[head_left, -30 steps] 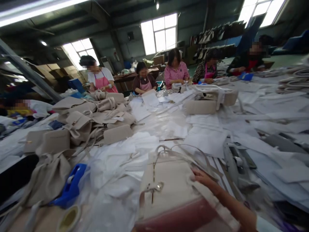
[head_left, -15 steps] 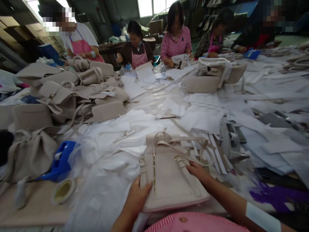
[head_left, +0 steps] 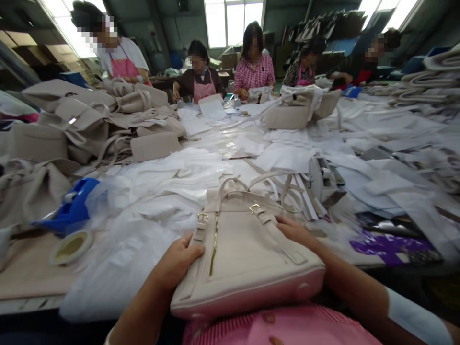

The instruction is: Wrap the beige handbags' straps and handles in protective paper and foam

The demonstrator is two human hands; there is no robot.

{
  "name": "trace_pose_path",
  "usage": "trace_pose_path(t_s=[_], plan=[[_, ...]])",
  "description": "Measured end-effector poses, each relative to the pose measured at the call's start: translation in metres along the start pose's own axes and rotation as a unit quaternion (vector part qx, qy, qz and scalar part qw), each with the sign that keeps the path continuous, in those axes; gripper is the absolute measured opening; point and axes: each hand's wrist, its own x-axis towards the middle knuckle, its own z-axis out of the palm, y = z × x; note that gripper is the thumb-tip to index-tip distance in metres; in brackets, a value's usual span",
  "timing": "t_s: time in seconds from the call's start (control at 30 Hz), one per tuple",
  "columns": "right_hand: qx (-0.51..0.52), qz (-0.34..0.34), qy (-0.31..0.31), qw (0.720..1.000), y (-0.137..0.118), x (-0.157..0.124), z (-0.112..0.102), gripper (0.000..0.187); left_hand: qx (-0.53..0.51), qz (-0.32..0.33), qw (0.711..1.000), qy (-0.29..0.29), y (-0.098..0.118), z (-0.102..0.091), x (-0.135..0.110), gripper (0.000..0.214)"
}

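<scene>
A beige backpack (head_left: 244, 244) lies at the table's front edge, its bottom toward me and resting against my pink apron. It has a slanted gold zipper (head_left: 214, 244) and two buckled straps. My left hand (head_left: 179, 261) grips its left side, thumb on top near the left buckle (head_left: 202, 217). On the opposite side my right hand (head_left: 298, 235) holds the edge beside the right strap (head_left: 282, 239); part of that hand is hidden behind the bag. Loose straps and a top handle (head_left: 233, 184) extend past the bag's far end.
Left are a blue tape dispenser (head_left: 74, 206), a tape roll (head_left: 71, 247) and a heap of beige bags (head_left: 89, 115). A grey tape dispenser (head_left: 325, 179) and purple plastic (head_left: 388, 244) lie right. White sheets (head_left: 172, 177) cover the middle. Several co-workers sit or stand across the table.
The backpack has come closer to me, its bottom edge now lifted and showing. Both hands have moved with it, still on its sides. My view has tilted up somewhat.
</scene>
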Motion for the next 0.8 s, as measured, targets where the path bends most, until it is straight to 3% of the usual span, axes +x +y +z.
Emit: trace_pose_path(t_s=[0.1, 0.2, 0.27, 0.33, 0.4, 0.47, 0.5, 0.57, 0.6, 0.63, 0.7, 0.8], plan=[[-0.021, -0.005, 0.015, 1.0, 0.03, -0.027, 0.005, 0.043, 0.089, 0.027, 0.994, 0.065, -0.041, 0.006, 0.003, 0.028], [-0.041, -0.05, 0.069, 0.995, 0.034, -0.047, -0.003, 0.051, 0.112, 0.072, 0.984, 0.118, -0.066, 0.009, 0.007, 0.037], [-0.059, -0.099, 0.068, 0.991, 0.022, -0.058, -0.013, 0.057, 0.151, 0.107, 0.974, 0.127, -0.068, 0.01, 0.004, 0.044], [-0.097, -0.149, 0.014, 0.984, 0.007, -0.069, -0.019, 0.059, 0.227, 0.14, 0.952, 0.147, -0.06, 0.011, -0.001, 0.045], [-0.16, -0.177, -0.041, 0.97, -0.002, -0.082, -0.018, 0.049, 0.292, 0.162, 0.928, 0.165, -0.05, 0.014, -0.008, 0.04], [-0.205, -0.176, -0.042, 0.962, -0.003, -0.093, -0.01, 0.033, 0.367, 0.187, 0.893, 0.179, -0.04, 0.021, -0.016, 0.033], [-0.213, -0.167, -0.027, 0.962, 0.0, -0.099, -0.005, 0.031, 0.421, 0.209, 0.861, 0.192, -0.036, 0.026, -0.02, 0.029], [-0.19, -0.144, 0.002, 0.971, 0.008, -0.107, 0.005, 0.036, 0.51, 0.275, 0.786, 0.215, -0.03, 0.041, -0.028, 0.027], [-0.158, -0.135, 0.012, 0.978, 0.012, -0.109, 0.009, 0.038, 0.521, 0.308, 0.767, 0.213, -0.027, 0.051, -0.032, 0.028], [-0.113, -0.128, 0.021, 0.985, 0.015, -0.111, 0.013, 0.038, 0.504, 0.332, 0.773, 0.195, -0.023, 0.061, -0.034, 0.029], [0.003, -0.132, 0.045, 0.99, 0.016, -0.113, 0.019, 0.036, 0.43, 0.33, 0.835, 0.091, -0.015, 0.084, -0.035, 0.028], [0.131, -0.156, 0.064, 0.977, 0.009, -0.111, 0.028, 0.033, 0.264, 0.254, 0.926, -0.089, -0.002, 0.12, -0.025, 0.034]])
